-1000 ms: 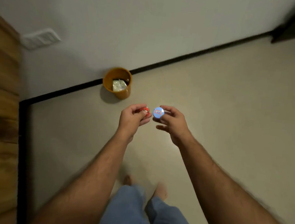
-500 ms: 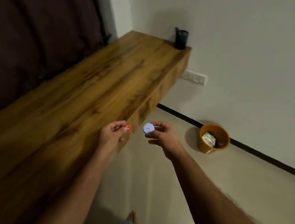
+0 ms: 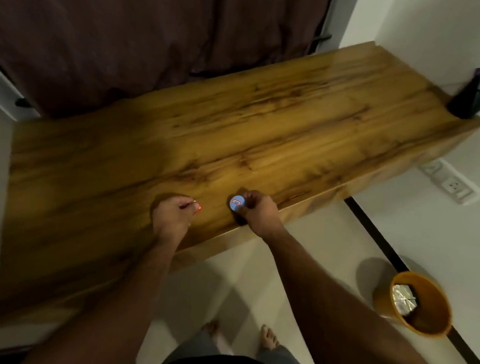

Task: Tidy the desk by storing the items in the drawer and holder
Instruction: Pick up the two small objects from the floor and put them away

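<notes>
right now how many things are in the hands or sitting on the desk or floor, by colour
Blue: 1, the round blue item pinched in the right hand
Red: 1, the small red item gripped in the left hand
Black: 1, the mesh holder on the desk
Orange: 1, the bin on the floor
Total: 4

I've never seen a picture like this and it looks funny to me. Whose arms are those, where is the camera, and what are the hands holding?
The camera sits on a person's head and looks down, so you see their own two arms and bare feet. The left hand pinches a small red thing; it is too small to tell what it is. The right hand holds a round blue disc with a red label. Both hands are over a long wooden desk. At the desk's far right corner stands a dark pen holder. On the floor to the right is an orange bin with something shiny inside.
</notes>
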A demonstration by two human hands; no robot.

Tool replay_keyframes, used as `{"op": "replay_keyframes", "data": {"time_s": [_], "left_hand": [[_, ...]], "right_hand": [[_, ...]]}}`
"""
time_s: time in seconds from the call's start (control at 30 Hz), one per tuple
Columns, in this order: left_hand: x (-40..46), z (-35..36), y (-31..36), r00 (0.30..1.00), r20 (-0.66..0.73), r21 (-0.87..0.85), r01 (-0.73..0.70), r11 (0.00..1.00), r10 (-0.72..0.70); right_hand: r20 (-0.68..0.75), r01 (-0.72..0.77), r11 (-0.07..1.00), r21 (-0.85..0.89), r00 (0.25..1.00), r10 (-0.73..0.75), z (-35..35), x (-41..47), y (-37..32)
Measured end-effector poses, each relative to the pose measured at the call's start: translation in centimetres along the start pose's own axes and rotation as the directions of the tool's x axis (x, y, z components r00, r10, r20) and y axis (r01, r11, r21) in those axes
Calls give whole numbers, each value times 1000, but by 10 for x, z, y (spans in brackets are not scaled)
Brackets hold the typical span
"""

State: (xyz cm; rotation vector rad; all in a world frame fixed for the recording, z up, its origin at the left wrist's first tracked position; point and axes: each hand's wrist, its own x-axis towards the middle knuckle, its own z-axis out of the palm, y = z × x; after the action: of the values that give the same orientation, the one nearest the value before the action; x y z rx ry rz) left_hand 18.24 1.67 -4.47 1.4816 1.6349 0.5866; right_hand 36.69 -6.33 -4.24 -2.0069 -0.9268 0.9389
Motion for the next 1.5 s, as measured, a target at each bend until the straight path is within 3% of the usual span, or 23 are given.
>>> {"op": "replay_keyframes", "data": {"time_s": [0.13,0.3,0.37,0.43,0.53,0.6,0.63,0.7,0.73,0.8,0.93,1.03,1.13,1.23,1.5], "left_hand": [[-6,5,6,991,-125,239,-22,971,53],[-13,10,10,980,-192,283,14,959,42],[-19,9,14,973,-232,226,49,973,5],[-31,4,16,943,-331,137,72,988,-23],[-68,6,-1,892,-424,-166,93,982,-156],[-97,20,-24,853,-346,-488,193,851,-392],[-108,27,-39,792,-254,-648,288,705,-556],[-117,37,-66,652,46,-861,410,300,-757],[-117,39,-79,618,185,-893,430,132,-764],[-108,40,-103,616,312,-899,439,-14,-724],[-72,36,-135,636,320,-926,368,-89,-702],[-51,45,-142,705,331,-944,251,-216,-627],[-48,52,-141,757,316,-932,133,-338,-573],[-49,53,-146,754,303,-947,170,-273,-583],[-117,66,-139,650,256,-961,88,-263,-716]], "right_hand": [[54,168,967,-190,986,-160,0,17,2],[111,294,907,-300,956,-273,0,26,7],[95,314,909,-273,950,-299,-3,24,9],[-34,323,932,-162,943,-332,-6,10,9],[-202,253,967,21,949,-244,3,-24,25],[-101,-18,961,274,994,48,18,-50,42],[29,-253,884,393,964,263,30,-56,52],[312,-653,594,470,752,580,53,-56,66],[399,-734,475,486,669,627,61,-50,72],[459,-749,325,578,627,630,74,-30,80],[457,-622,65,780,638,620,95,3,88],[443,-458,-127,880,693,569,107,13,91],[428,-442,-114,890,720,547,110,15,90],[410,-453,-45,890,754,512,110,9,94],[415,-454,-56,889,748,518,94,-48,136]]}}
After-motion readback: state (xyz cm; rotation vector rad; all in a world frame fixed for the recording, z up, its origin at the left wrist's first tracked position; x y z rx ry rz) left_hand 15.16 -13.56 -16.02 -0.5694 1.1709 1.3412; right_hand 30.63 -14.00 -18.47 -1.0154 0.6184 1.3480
